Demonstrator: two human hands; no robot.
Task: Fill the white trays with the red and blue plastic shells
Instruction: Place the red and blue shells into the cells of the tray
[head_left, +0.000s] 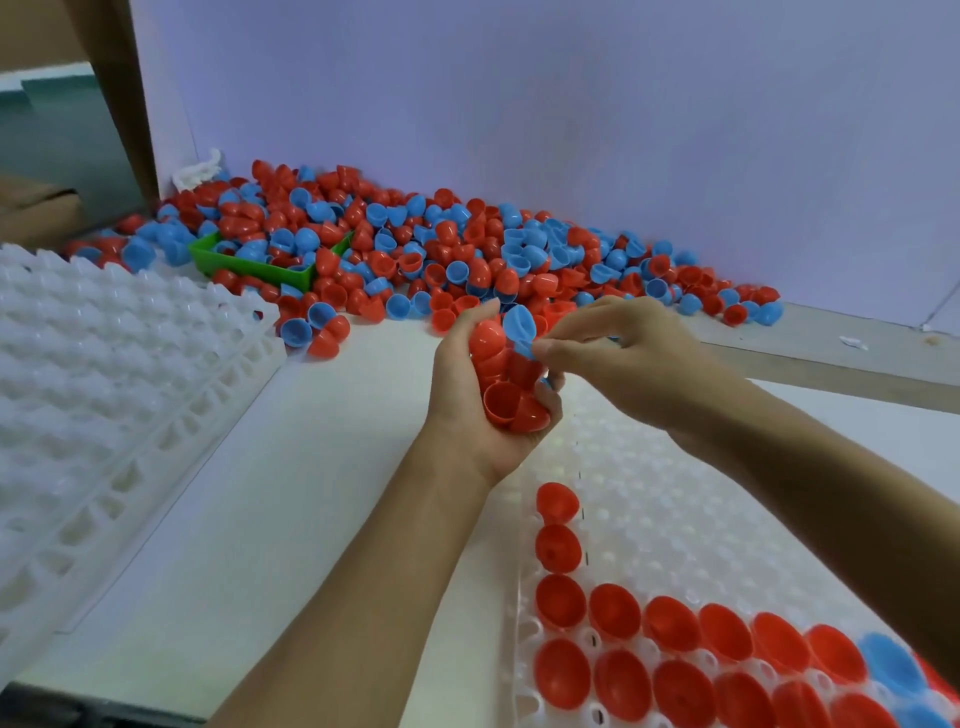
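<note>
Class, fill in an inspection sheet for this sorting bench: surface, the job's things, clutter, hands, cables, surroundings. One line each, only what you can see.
Surface: white table top, a bare strip between two trays.
Job's things: near tray partly filled, red shells in its closest rows, a few blue at the right; second tray at left holds none that show; loose pile of shells along the wall.
Clutter: green bin half buried in the pile; white scrap in the corner.
Hands: left hand grips a stack of red shells; right hand pinches a blue shell.
Cables: nothing seen.
Surroundings: pale wall behind; cardboard at left.
</note>
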